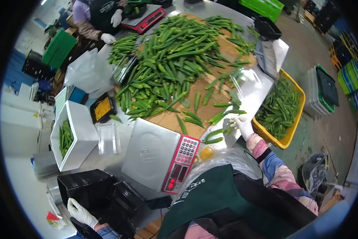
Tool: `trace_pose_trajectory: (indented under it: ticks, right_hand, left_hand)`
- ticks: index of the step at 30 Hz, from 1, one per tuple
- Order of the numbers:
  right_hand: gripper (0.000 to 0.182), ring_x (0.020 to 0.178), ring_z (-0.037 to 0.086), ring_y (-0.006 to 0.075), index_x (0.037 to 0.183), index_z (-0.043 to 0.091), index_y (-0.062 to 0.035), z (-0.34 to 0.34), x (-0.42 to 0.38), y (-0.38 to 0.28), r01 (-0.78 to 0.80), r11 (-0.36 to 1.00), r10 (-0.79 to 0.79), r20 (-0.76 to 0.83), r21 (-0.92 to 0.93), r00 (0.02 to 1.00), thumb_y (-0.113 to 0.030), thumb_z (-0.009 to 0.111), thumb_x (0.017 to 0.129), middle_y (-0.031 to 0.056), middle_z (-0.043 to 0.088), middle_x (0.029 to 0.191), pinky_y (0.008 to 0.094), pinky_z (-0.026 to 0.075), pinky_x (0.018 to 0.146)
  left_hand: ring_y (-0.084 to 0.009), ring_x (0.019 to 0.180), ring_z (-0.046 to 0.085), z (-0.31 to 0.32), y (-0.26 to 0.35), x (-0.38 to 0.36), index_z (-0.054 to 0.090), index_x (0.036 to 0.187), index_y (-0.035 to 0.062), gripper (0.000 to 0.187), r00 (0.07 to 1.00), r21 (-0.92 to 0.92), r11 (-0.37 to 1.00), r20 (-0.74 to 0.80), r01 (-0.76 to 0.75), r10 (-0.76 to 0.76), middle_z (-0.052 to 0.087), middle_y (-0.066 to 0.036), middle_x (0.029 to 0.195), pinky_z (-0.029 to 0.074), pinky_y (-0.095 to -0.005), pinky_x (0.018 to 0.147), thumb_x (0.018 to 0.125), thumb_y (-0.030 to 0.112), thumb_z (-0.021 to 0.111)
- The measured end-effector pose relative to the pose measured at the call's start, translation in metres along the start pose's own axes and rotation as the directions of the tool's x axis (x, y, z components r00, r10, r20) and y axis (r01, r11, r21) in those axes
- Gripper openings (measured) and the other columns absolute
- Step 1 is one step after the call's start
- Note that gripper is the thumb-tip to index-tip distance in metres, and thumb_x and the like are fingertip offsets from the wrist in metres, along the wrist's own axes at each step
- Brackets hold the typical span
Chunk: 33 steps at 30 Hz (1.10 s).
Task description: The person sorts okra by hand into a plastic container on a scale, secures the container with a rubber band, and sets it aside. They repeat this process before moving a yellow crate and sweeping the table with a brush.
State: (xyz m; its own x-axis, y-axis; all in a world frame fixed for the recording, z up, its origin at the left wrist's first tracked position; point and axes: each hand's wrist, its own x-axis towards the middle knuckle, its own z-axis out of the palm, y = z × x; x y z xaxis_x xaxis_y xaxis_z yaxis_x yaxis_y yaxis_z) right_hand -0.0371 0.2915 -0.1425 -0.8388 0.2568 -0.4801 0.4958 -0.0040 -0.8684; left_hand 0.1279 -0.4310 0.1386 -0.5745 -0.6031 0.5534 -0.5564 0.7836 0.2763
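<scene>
My left hand (81,212), in a white glove, is at the lower left, against the edge of a black crate (83,181); its fingers are curled and what they grip is unclear. Gloved in white too, my right hand (242,124) is over the table's right edge, beside a few loose okra pods (214,137), its fingertips close to them. A large heap of okra (175,51) covers brown cardboard (206,101). Between my hands lies a scale (151,153) with a red keypad panel and a bare plate.
A yellow crate of okra (302,107) stands right of the table. At left are a white foam box (81,135), clear trays (108,137) and a black tray with yellow bands (103,108). Another person's gloved hand (108,38) is near a second scale (147,20).
</scene>
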Motion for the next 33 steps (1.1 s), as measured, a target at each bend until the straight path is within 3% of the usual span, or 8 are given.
trace_pose_trajectory:
  ticks: [5,8,11,17,21,28,31,33]
  right_hand:
    - [0.026,0.078,0.07,0.0128,0.111,0.071,-0.003,-0.018,-0.003,0.02,0.007,1.0,-0.004,-0.106,0.03,0.994,-0.023,0.058,0.101,0.0072,0.076,0.1,0.0247,0.05,0.066]
    - [0.028,0.079,0.071,0.0139,0.116,0.068,-0.0031,-0.036,0.028,0.026,-0.042,0.973,0.09,-0.204,0.225,0.975,-0.024,0.062,0.099,0.0081,0.075,0.103,0.0244,0.051,0.062]
    - [0.034,0.082,0.071,0.015,0.119,0.065,-0.0017,-0.053,0.065,0.019,-0.026,0.938,0.123,-0.262,0.346,0.957,-0.029,0.064,0.098,0.0094,0.073,0.106,0.0238,0.051,0.059]
    - [0.045,0.077,0.07,0.0168,0.113,0.069,-0.0057,-0.07,0.142,-0.013,-0.163,0.973,0.207,-0.303,0.164,0.93,-0.045,0.068,0.092,0.0077,0.074,0.102,0.0336,0.045,0.06]
    - [0.034,0.079,0.066,0.013,0.104,0.07,-0.0091,-0.085,0.186,0.01,-0.195,0.953,0.237,-0.173,0.232,0.956,-0.041,0.065,0.092,0.0013,0.074,0.101,0.0314,0.042,0.061]
    - [0.02,0.085,0.059,0.0105,0.108,0.065,-0.0164,-0.116,0.205,0.023,-0.027,0.902,0.071,-0.086,0.43,0.994,-0.032,0.058,0.099,-0.0018,0.067,0.104,0.0268,0.042,0.064]
    - [0.031,0.111,0.044,0.0148,0.127,0.049,-0.0155,-0.134,0.206,0.033,-0.103,0.881,0.091,0.047,0.462,0.995,-0.033,0.046,0.103,0.0023,0.05,0.127,0.0326,0.031,0.086]
    - [0.04,0.128,0.034,0.0177,0.14,0.038,-0.0149,-0.151,0.206,0.032,-0.185,0.848,0.134,0.137,0.497,0.982,-0.034,0.038,0.105,0.0051,0.039,0.143,0.0365,0.024,0.102]
  left_hand:
    - [-0.0267,0.111,0.063,-0.003,0.001,0.006,0.063,0.12,-0.0082,0.042,0.991,0.011,0.994,0.07,0.11,-0.111,0.067,-0.019,0.119,0.047,-0.0346,0.102,0.102,0.03,0.06]
    - [-0.0278,0.118,0.061,0.001,-0.004,0.001,0.061,0.126,-0.008,0.044,0.998,-0.107,0.993,0.024,0.054,-0.052,0.064,-0.021,0.126,0.044,-0.0344,0.106,0.102,0.029,0.06]
    - [-0.0287,0.123,0.058,-0.002,0.017,-0.011,0.057,0.131,-0.0084,0.046,0.995,0.071,0.997,-0.095,-0.029,0.035,0.061,-0.022,0.131,0.042,-0.0349,0.109,0.101,0.027,0.061]
    - [-0.0288,0.123,0.057,0.008,0.113,-0.071,0.057,0.131,-0.0065,0.041,0.981,-0.1,0.977,0.017,-0.191,0.193,0.061,-0.018,0.132,0.04,-0.0381,0.11,0.098,0.017,0.065]
    - [-0.0278,0.13,0.051,0.006,0.148,-0.101,0.054,0.137,-0.0016,0.046,0.938,0.045,0.937,0.047,-0.346,0.344,0.056,-0.016,0.139,0.037,-0.038,0.113,0.096,0.014,0.067]
    - [-0.0281,0.129,0.054,-0.016,0.068,-0.107,0.053,0.137,-0.0074,0.048,0.999,-0.025,1.0,0.052,0.018,-0.017,0.058,-0.02,0.137,0.038,-0.0375,0.113,0.097,0.018,0.065]
    - [-0.0288,0.121,0.06,-0.028,0.087,-0.134,0.058,0.131,-0.0086,0.045,0.99,0.086,0.993,0.115,0.076,-0.086,0.063,-0.022,0.13,0.043,-0.0372,0.107,0.095,0.017,0.065]
    - [-0.027,0.113,0.063,-0.013,0.054,-0.161,0.066,0.12,-0.0048,0.035,0.973,-0.109,0.969,0.098,0.221,-0.211,0.067,-0.02,0.12,0.046,-0.0363,0.103,0.093,0.017,0.064]
